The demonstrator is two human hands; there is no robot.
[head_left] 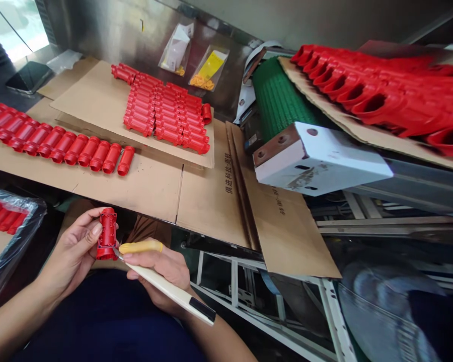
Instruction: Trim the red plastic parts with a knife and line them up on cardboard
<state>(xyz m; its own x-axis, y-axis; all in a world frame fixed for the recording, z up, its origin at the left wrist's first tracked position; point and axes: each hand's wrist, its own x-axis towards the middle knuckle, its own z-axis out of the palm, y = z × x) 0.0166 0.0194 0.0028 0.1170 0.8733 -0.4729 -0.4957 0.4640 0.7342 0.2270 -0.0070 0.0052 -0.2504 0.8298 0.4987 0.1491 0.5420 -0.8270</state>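
Between the thumb and fingers of my left hand (77, 246) is a red plastic tube-shaped part (107, 229), held nearly upright over my lap. Its near side has a framed pattern of ridges and slots. My right hand (160, 266) grips a utility knife (169, 289) with a cream handle and a black end. A yellow finger cot (141, 246) covers my right index finger. The short blade meets, or comes very close to, the lower right edge of the red part; actual contact I cannot tell.
Rows of red parts (166, 110) lie on cardboard (94, 95), with another row (71, 146) nearer. More red parts (385, 95) rest above a green conveyor belt (283, 95). A lined box (33, 211) stands left. Small bags (209, 68), a phone (29, 77) and a person's jeans (381, 301) are visible.
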